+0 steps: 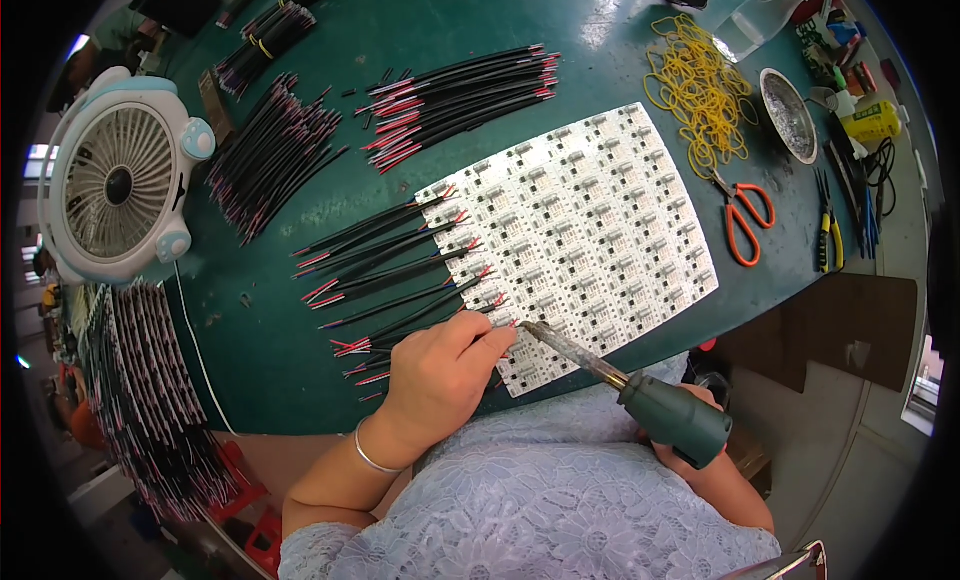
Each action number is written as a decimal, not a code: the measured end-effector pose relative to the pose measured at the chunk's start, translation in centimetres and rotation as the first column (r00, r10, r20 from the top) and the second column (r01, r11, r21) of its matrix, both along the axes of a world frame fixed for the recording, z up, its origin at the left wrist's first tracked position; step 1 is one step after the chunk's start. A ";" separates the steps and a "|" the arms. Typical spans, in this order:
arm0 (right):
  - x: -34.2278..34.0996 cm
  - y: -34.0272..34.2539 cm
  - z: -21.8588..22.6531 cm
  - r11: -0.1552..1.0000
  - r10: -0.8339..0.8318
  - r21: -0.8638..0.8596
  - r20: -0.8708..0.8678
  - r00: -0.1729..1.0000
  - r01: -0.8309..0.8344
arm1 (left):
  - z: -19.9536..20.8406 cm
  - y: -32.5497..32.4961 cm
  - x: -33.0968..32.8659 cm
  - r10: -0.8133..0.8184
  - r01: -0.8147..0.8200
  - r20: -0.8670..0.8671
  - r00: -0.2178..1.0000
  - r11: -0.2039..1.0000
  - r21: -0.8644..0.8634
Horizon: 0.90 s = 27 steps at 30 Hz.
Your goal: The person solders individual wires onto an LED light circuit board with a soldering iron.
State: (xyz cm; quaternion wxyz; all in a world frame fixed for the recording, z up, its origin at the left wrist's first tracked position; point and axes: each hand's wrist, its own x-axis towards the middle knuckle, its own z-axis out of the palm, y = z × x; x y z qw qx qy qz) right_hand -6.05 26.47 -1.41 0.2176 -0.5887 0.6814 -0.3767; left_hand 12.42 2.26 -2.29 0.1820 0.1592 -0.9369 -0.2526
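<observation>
A sheet of white circuit boards (597, 212) lies flat on the green table, with rows of small parts across it. Short black cables (375, 282) with red and white wire ends stick out from its left edge. My left hand (437, 372) rests at the lower left of the sheet, thumb and fingers pinched on a cable whose wire end reaches a board. From the right, my right hand (690, 467) is wrapped round the green handle of a soldering iron (675, 417). The iron's tip points at the boards beside my left fingertips; whether it touches cannot be made out.
A white and blue fan (118, 185) stands at left beside bundled black cables (275, 155). More cables (465, 95) lie beyond the sheet. At right are yellow rubber bands (695, 85), a metal bowl (788, 116), orange-handled scissors (742, 220), yellow-black pliers (829, 230) and a clear bottle (755, 25).
</observation>
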 end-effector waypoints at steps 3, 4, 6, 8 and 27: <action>1.4 -0.5 0.7 0.972 -0.229 0.118 0.321 0.919 0.201 | -0.1 0.0 -0.1 0.001 -0.001 0.006 1.000 1.000 0.002; 1.3 -0.5 1.0 0.973 -0.227 0.118 0.322 0.919 0.199 | -0.1 0.0 -0.1 0.007 -0.007 0.008 1.000 1.000 -0.001; 0.8 -0.3 1.5 0.958 -0.257 0.219 0.363 0.896 0.187 | 0.0 0.0 -0.1 0.019 -0.019 0.005 1.000 1.000 0.014; 0.6 1.4 0.5 0.959 -0.234 0.234 0.339 0.911 0.160 | 0.0 -0.1 -0.1 0.028 -0.028 0.000 1.000 0.999 0.030; 0.7 0.9 -0.2 0.995 -0.095 0.014 0.058 0.994 0.094 | -0.1 -0.4 -0.2 0.011 -0.012 0.020 1.000 0.998 0.068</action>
